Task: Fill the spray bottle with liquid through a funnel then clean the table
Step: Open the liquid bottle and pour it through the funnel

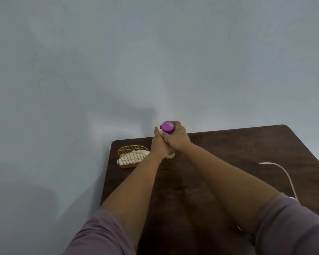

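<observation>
Gripping the spray bottle (170,154), left hand (159,144) steadies; right hand (177,138) fingers clasp its purple cap (167,127).

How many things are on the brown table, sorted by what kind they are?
Spray bottle with purple top, held by left hand and right hand: 1
Yellow wire basket: 1
White cloth in the basket: 1
Clear tube: 1
Total: 4

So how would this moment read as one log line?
both hands on spray bottle | right hand grips purple top | left hand holds body | funnel unseen
</observation>
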